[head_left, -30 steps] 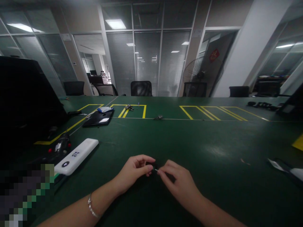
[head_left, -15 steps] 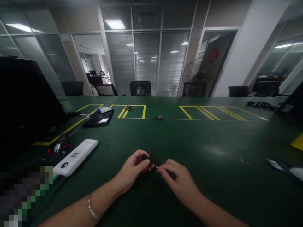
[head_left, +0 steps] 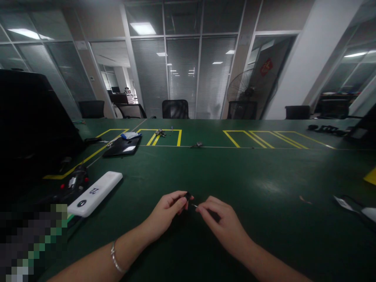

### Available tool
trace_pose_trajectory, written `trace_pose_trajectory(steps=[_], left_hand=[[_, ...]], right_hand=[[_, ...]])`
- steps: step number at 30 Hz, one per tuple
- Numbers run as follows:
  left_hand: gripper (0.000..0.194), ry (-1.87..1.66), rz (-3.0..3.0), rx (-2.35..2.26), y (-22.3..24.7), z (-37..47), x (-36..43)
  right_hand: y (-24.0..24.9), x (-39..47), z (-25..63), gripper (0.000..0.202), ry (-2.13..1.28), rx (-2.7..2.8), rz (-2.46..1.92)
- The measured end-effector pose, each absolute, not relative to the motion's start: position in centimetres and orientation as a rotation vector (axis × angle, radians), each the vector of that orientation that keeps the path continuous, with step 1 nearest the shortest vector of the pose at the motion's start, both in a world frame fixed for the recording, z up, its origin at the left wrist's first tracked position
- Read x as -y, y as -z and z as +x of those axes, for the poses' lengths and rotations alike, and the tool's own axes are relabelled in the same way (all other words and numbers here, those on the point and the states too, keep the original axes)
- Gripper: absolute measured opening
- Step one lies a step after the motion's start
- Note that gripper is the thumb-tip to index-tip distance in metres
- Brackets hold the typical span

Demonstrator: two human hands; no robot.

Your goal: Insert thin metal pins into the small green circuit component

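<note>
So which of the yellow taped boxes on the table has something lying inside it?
The left yellow box: a small metal part lies inside it. The right yellow box shows only bare green mat.

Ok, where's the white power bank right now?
In the head view the white power bank lies on the green table, left of the left hand, beside a black tool with red buttons.

A small black part (head_left: 187, 195), too small and dark to identify, is pinched at the fingertips of the left hand (head_left: 167, 211) just above the green table. A thin, pale pin-like piece (head_left: 194, 205) sticks out beside it, held at the fingertips of the right hand (head_left: 221, 225).
</note>
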State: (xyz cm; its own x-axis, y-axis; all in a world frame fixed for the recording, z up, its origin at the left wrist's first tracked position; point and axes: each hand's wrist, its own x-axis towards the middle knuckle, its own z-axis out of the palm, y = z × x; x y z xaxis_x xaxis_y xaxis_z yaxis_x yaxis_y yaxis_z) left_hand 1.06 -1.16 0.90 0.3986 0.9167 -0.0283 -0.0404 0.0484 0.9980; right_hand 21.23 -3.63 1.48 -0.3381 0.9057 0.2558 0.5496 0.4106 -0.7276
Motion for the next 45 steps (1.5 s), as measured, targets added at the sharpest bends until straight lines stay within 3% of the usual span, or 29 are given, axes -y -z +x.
trace_pose_trajectory(steps=[6, 12, 24, 45], left_hand=[[0.031, -0.924, 1.330, -0.864, -0.44, 1.33, 1.19], [0.019, -0.973, 1.282, -0.836, -0.16, 1.45, 1.12], [0.028, -0.975, 1.436, -0.821, -0.38, 1.08, 1.16], [0.021, -0.937, 1.272, -0.837, -0.84, 1.40, 1.61]], right_hand=[[-1.39, 3.57, 21.16, 0.024, -0.698, 2.007, -1.211], [-1.16, 3.67, 21.22, 0.023, -0.660, 2.010, -1.254], [-1.12, 3.58, 21.15, 0.022, -0.584, 2.045, -1.359], [-1.36, 3.71, 21.31, 0.024, -0.665, 2.082, -1.205]])
